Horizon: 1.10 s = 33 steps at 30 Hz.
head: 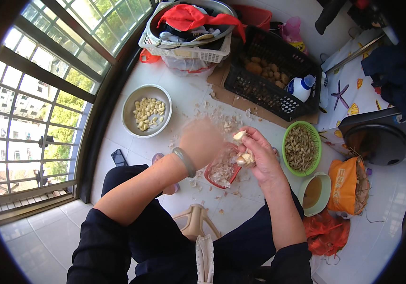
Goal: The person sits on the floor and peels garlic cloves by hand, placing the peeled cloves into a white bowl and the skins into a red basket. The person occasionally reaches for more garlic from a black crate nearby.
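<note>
My right hand (265, 156) holds garlic: one clove (239, 136) sits between thumb and forefinger, and a partly skinned piece of the bulb (246, 159) is lower in the fingers. My left hand (203, 142), with a bangle (184, 162) on its wrist, is blurred by motion just left of the garlic; its fingers cannot be made out. Below the hands a red plastic basket (220, 172) is heaped with papery garlic skins. Peeled cloves (149, 112) lie in a metal bowl (128, 125) on the floor, farther left.
Loose skins litter the tiles. A black crate (259, 101) with potatoes and a white bottle (300, 88) stands at the back. On the right are a green basket (319, 142), a basin (325, 193), an orange bag (343, 184) and red bags (327, 230). A phone (118, 158) lies left.
</note>
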Motion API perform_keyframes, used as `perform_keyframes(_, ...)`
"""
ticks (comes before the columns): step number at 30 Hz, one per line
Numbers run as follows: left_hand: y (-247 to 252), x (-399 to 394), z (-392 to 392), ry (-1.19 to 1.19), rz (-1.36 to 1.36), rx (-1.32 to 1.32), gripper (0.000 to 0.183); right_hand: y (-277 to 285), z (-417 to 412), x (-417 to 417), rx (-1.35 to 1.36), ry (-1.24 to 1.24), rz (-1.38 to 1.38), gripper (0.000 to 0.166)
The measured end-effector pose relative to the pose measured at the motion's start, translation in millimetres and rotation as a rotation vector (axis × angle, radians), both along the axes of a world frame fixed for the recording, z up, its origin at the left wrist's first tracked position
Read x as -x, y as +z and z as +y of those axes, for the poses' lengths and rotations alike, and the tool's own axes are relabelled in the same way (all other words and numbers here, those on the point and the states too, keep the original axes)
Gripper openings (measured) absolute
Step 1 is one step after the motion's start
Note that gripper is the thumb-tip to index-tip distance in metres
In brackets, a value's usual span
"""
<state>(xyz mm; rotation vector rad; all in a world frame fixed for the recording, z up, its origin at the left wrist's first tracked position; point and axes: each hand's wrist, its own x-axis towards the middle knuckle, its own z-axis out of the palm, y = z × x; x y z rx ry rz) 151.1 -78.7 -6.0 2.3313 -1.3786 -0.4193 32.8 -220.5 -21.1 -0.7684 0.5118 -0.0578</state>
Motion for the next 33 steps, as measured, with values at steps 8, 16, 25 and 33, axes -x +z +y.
perform_keyframes(8, 2, 14, -6, 0.085, 0.056, 0.114, 0.024, -13, 9, -5, 0.243, -0.025, 0.053, 0.017)
perform_keyframes(16, -11, 7, -5, 0.145, 0.307, 0.200, 0.022, 2, 10, -5, 0.595, -0.016, 0.154, 0.014)
perform_keyframes(25, -23, 4, -3, 0.000, 0.371, 0.232, 0.031, 6, 12, -2, 1.310, 0.021, 0.040, 0.015)
perform_keyframes(33, -26, 3, -1, -0.029, 0.336, 0.181, 0.020, 8, 10, -2, 1.547, 0.024, -0.018, 0.011)
